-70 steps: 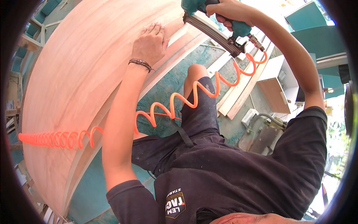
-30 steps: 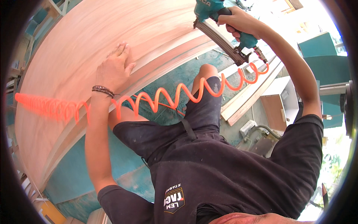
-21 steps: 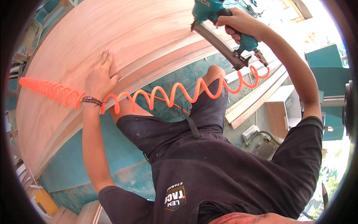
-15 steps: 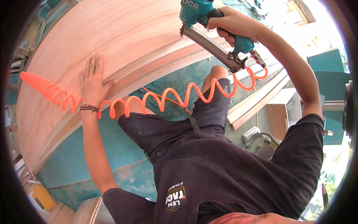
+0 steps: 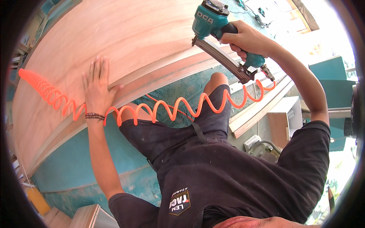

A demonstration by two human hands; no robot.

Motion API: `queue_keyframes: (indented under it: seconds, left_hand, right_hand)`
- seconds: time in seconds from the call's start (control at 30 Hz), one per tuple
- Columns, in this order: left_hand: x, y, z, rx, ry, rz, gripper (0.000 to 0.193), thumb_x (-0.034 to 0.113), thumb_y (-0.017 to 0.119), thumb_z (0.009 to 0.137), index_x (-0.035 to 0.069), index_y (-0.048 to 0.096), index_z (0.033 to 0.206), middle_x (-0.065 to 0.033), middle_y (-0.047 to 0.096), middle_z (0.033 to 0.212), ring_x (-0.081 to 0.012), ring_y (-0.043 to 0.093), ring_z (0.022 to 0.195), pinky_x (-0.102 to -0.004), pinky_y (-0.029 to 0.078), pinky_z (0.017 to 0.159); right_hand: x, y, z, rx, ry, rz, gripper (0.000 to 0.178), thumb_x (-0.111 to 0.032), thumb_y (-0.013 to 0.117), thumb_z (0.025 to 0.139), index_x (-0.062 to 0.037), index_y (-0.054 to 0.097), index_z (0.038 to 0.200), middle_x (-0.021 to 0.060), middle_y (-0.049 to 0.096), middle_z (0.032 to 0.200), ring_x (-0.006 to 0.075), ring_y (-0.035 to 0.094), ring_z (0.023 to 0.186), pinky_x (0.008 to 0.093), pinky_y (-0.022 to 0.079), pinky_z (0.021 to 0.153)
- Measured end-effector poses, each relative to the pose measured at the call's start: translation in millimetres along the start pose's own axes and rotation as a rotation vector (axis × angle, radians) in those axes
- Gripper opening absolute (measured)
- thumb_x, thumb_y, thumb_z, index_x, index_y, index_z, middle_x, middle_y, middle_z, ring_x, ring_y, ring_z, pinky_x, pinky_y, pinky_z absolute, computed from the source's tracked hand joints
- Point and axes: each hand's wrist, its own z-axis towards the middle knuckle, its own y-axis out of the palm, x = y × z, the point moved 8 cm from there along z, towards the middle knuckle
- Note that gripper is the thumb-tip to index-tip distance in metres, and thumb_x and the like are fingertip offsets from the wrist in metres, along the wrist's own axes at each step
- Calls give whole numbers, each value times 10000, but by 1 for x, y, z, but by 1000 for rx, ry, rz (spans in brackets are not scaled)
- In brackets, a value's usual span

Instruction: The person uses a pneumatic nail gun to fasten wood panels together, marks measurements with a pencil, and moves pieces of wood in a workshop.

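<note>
A small white label [image 5: 205,17] is sitting on the side of the teal nail gun [image 5: 213,19], up by its top.

Counts: two hands, one nail gun, one hose, one plywood sheet.

One left hand [image 5: 98,88] far left, one right hand [image 5: 245,38] far right; one teal nail gun [image 5: 213,19]; one coiled orange air hose [image 5: 171,110]; one large plywood sheet [image 5: 125,34]; one beaded bracelet [image 5: 94,116].

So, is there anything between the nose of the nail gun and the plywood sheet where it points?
Nothing visible. The right hand holds the teal nail gun with its nose at the plywood sheet. The left hand lies flat far to the left, and the orange coiled hose hangs below.
</note>
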Motion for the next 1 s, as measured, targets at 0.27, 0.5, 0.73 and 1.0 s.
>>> queue_keyframes:
  seconds: [0.27,0.5,0.73,1.0]
  left_hand:
    - [0,12,0,5,5,17,1031,415,805,812,150,248,1637,-91,269,1690,-301,251,1554,-586,233,1238]
    - [-5,24,2,8,20,-6,1034,463,787,824,137,241,1639,-133,269,1686,-334,251,1553,-624,228,1222]
    - [-11,35,0,-50,-21,-19,992,703,590,904,104,272,1629,-162,266,1683,-334,234,1560,-613,182,1234]
    - [-10,78,25,-169,46,-146,885,681,421,1007,80,245,1632,-176,215,1696,-345,178,1575,-636,116,1236]
  right_hand:
    - [-5,9,10,-30,-14,-27,262,-231,630,886,25,578,912,33,545,626,122,560,454,309,511,415]
    - [-8,12,16,-49,11,-17,251,-217,608,879,25,590,944,34,539,635,120,538,464,320,510,428]
    - [-2,35,24,-75,-36,190,280,-232,644,916,28,607,1013,63,569,686,149,578,509,336,526,453]
    - [32,122,-56,167,-254,406,492,-241,720,865,-8,602,1282,210,717,1083,270,703,992,388,531,898]
